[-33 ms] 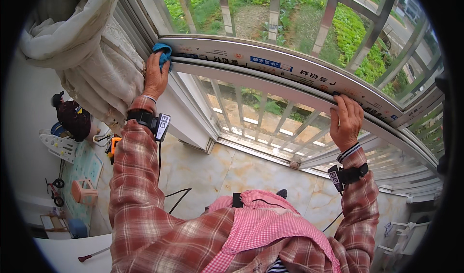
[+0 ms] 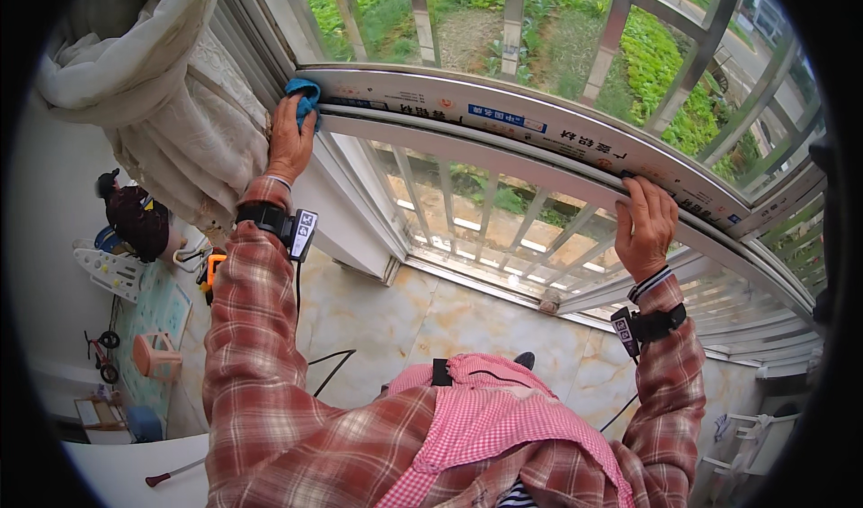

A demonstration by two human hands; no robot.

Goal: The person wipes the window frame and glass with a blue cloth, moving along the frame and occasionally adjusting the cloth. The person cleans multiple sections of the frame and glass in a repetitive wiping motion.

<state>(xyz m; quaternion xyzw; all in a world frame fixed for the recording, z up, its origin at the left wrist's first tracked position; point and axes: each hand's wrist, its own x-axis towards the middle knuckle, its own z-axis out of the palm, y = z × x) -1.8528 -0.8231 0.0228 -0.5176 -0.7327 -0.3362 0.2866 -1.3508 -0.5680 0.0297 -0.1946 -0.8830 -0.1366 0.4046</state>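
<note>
My left hand (image 2: 289, 146) presses a crumpled blue cloth (image 2: 304, 102) into the left end of the window rail (image 2: 431, 106), a long metal bar with printed film on it, beside the upright frame. Its fingers are closed over the cloth. Farther right along the same rail, my right hand (image 2: 645, 223) curls its fingers over the edge, with the thumb lower down. A small dark piece shows at its fingertips; I cannot tell what it is. Glass panes stand above and below the rail, with metal bars (image 2: 512, 22) outside.
A tied pale curtain (image 2: 193, 103) hangs close to my left hand. Behind it are a person (image 2: 137, 216), a pink stool (image 2: 156, 355), a small bike (image 2: 103, 357) and a white wall. Marbled tiles (image 2: 387, 319) cover the floor; a white rack (image 2: 751, 445) stands at lower right.
</note>
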